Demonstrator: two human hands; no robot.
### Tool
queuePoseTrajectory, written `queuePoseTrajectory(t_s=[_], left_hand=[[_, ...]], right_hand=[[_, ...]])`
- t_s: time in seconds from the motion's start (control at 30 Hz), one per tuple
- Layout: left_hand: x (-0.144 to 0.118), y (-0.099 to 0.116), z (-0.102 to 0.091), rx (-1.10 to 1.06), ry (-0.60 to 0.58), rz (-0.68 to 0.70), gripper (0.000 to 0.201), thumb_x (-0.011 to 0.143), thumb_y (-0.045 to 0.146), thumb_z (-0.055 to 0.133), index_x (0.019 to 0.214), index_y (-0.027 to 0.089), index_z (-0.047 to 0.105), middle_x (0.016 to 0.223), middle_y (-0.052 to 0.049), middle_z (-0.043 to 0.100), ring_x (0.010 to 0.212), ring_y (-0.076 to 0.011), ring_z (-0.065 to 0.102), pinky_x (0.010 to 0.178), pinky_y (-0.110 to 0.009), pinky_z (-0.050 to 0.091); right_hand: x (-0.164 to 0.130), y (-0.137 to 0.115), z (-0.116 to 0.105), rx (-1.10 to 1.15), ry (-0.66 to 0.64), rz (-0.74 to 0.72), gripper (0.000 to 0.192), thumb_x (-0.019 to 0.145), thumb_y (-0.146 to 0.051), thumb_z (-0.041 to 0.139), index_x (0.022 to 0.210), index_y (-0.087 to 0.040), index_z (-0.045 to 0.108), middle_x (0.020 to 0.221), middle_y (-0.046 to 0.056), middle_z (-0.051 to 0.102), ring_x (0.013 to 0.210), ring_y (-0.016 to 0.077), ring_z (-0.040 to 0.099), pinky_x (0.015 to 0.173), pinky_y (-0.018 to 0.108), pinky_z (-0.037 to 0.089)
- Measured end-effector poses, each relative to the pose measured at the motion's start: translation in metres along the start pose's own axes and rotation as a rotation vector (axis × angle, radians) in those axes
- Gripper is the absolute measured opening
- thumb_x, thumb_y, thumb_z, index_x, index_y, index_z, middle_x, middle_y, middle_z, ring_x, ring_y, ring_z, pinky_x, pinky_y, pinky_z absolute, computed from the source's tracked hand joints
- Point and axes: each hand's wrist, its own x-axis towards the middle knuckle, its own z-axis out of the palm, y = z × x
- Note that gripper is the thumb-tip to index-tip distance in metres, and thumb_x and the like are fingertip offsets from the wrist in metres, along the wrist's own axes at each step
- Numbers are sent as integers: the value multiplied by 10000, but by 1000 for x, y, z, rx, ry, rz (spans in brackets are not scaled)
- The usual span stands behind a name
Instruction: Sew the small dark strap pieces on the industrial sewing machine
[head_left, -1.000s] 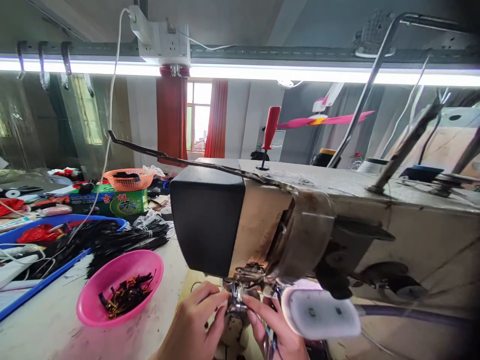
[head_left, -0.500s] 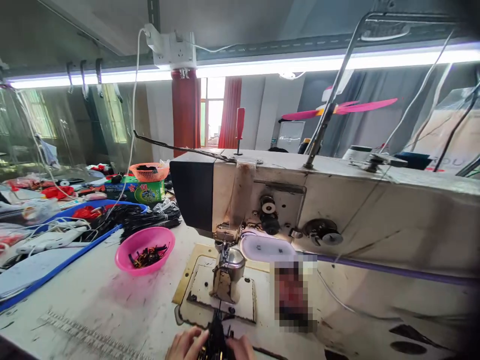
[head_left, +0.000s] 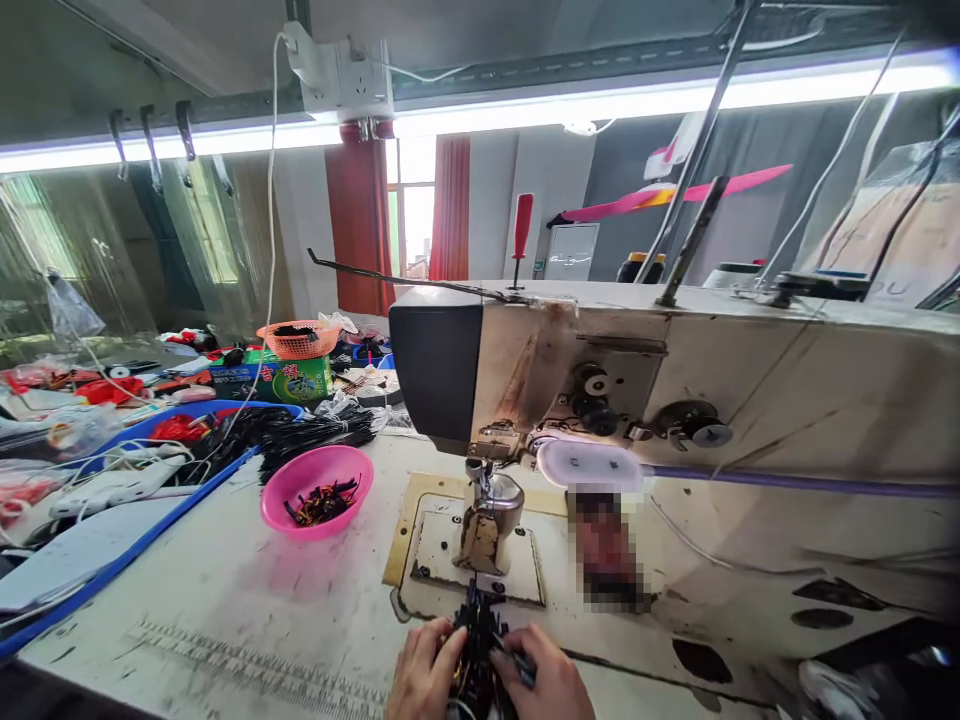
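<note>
Both hands, left hand [head_left: 426,675] and right hand [head_left: 546,682], pinch a light, floppy black bundle [head_left: 474,640], best gripped at its ends, before the sewing machine [head_left: 675,400].

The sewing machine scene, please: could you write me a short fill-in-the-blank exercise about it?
1. Both hands, the left hand and the right hand, hold a bundle of ____ strips in front of the sewing machine.
2. The bowl left of the needle plate is ____.
3. The screwdriver standing on top of the machine has a ____ handle.

Missing words: black; pink; red
</note>
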Motion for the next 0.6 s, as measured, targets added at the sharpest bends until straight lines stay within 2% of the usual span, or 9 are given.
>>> queuePoseTrajectory(t_s=[0.13,0.23,0.3,0.37,0.43,0.5,0.53,0.6], left_hand=[[-2,3,2,33,11,-14,438,848,126,723,1273,224,682,1155,-149,728,1004,-293,703,830,-357,613],[6,5,-12,-15,19,-44,449,821,180,764,1259,246,691,1211,-152,714,1038,-327,695,782,-371,610],[22,9,-29,-156,22,-55,503,783,295,812,1267,237,690,1257,-161,688,1098,-360,661,830,-426,593],[48,18,-46,-394,-19,-98,546,740,355,830,1247,196,702,1181,-150,704,1051,-332,656,903,-451,558],[77,30,-58,-628,-130,-291,368,807,234,705,1167,163,735,940,-90,730,800,-220,661,772,-347,553],[104,41,-63,-885,-251,-542,325,726,225,731,1037,136,763,746,-25,687,636,-158,588,623,-271,479],[116,45,-63,-994,-282,-612,263,697,250,747,929,125,763,679,-4,656,603,-141,559,593,-254,444],[132,46,-65,-1120,-333,-663,234,677,344,749,770,132,714,582,30,592,541,-117,514,546,-240,401]], right_hand=[[0,-4,-2,55,29,62,173,800,-352,601,777,-214,703,803,45,678,779,240,673,739,314,473],[4,-4,-8,123,16,108,227,778,-415,642,720,-198,682,759,44,676,755,243,659,726,313,485],[8,-5,-12,186,-16,146,304,790,-481,642,731,-185,681,748,51,696,751,244,664,707,305,505],[12,-9,-14,243,-40,176,402,819,-566,612,778,-172,681,758,56,712,753,240,667,694,296,514],[15,-17,-13,281,-2,175,480,815,-647,602,784,-173,667,728,42,694,706,216,638,655,278,493],[18,-29,-11,295,87,136,514,780,-701,628,731,-190,639,656,11,634,634,183,572,609,263,451],[18,-36,-11,307,133,106,518,760,-713,648,703,-199,623,636,1,606,619,174,545,597,261,435],[19,-51,-13,376,168,78,520,733,-720,682,672,-210,602,625,-4,578,610,165,515,595,261,425]])
